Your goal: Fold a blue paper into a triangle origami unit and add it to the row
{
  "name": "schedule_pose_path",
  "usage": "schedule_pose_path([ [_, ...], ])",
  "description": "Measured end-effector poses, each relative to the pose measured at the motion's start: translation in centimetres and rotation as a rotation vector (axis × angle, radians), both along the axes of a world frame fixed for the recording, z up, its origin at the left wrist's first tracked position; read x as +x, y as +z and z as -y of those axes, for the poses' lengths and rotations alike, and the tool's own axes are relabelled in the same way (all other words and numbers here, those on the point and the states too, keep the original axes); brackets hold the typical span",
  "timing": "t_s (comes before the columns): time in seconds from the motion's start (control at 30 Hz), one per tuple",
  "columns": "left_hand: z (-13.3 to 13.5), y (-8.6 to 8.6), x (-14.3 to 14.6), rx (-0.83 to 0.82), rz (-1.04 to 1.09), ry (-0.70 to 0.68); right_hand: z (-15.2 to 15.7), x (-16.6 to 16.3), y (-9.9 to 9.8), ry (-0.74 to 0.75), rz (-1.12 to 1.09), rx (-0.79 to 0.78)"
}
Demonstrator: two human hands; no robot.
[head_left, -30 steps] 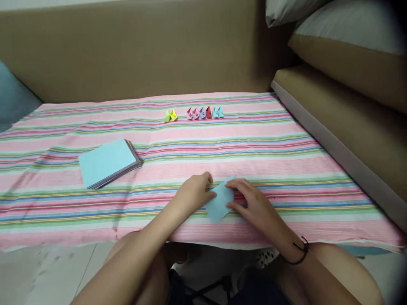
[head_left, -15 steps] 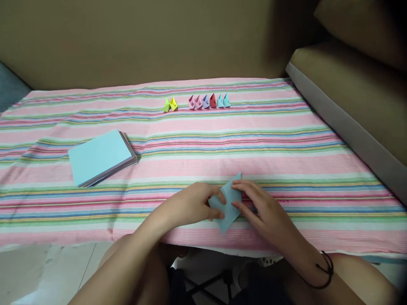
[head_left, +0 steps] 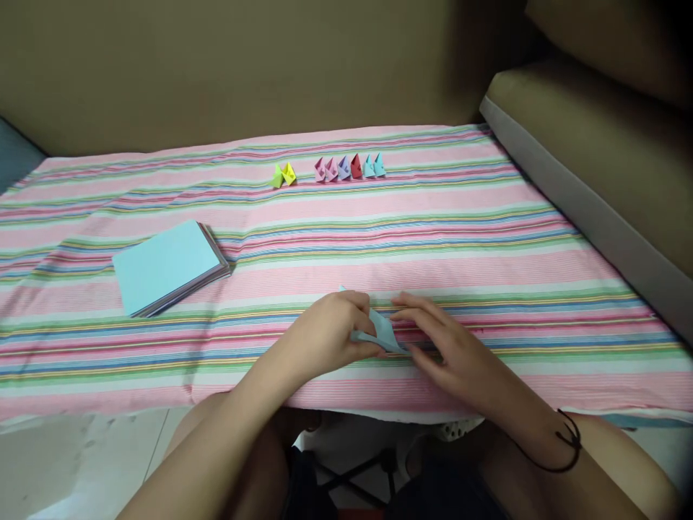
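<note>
Between my hands is a light blue folded sheet of paper [head_left: 384, 331], with one edge lifted toward me. My left hand [head_left: 336, 334] pinches it from the left, thumb at the near edge and fingers curled behind, covering much of the sheet. Its right corner points at my right hand [head_left: 453, 352], whose fingers are spread apart. The right thumb is close to that corner; whether it touches is unclear. Both hands rest low over the striped cloth [head_left: 303, 274].
A stack of coloured paper [head_left: 167, 263], light blue on top, lies at the left. Farther back stand a green and a yellow folded paper piece [head_left: 289, 173] and a row of several more [head_left: 343, 168]. A brown cushion [head_left: 595, 144] borders the right side.
The paper has been turned, and its near edge is now raised. My left hand has closed on it, while my right hand's fingers have come off its surface.
</note>
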State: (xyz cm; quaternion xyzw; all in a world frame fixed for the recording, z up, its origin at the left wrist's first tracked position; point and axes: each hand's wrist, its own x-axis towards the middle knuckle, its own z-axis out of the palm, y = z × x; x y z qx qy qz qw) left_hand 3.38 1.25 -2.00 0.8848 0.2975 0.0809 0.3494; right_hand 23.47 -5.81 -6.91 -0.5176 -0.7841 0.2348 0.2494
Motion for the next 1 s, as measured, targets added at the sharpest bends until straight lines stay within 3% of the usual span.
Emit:
schedule_pose_path([
  [0.1, 0.8, -0.7, 1.0, 0.087, -0.034, 0.009, -0.3, 0.8, 0.2, -0.004, 0.017, 0.083],
  [0.23, 1.5, -1.4, 2.2, 0.114, -0.024, 0.189, 0.1, 1.1, 1.2, 0.051, -0.087, -0.010],
  [0.33, 1.1, -1.2, 2.1, 0.059, 0.011, 0.221, 0.3, 0.6, 1.4, -0.102, -0.187, -0.065],
  [0.47, -0.4, -0.5, 0.7, -0.056, -0.030, 0.062, -0.1, 0.4, 0.5, -0.385, -0.355, -0.098],
  [0.57, -1.2, -0.3, -0.2, 0.016, -0.060, 0.029, -0.3, 0.6, -0.1, -0.450, -0.444, -0.071],
  [0.67, -1.3, -0.4, -0.3, 0.084, -0.042, 0.077, -0.2, 0.7, 0.4, -0.492, -0.387, 0.067],
  [0.73, -1.1, -0.6, -0.1, 0.114, 0.018, 0.103, 0.0, 0.7, 1.2, -0.470, -0.307, 0.192],
  [0.87, -0.9, -1.2, -0.1, 0.207, -0.003, 0.082, 0.0, 1.4, 2.1, -0.250, -0.117, 0.358],
  [1.0, -0.5, -1.4, -0.6, 0.103, -0.138, 0.014, -0.2, 2.5, 1.1, 0.018, 0.087, 0.234],
])
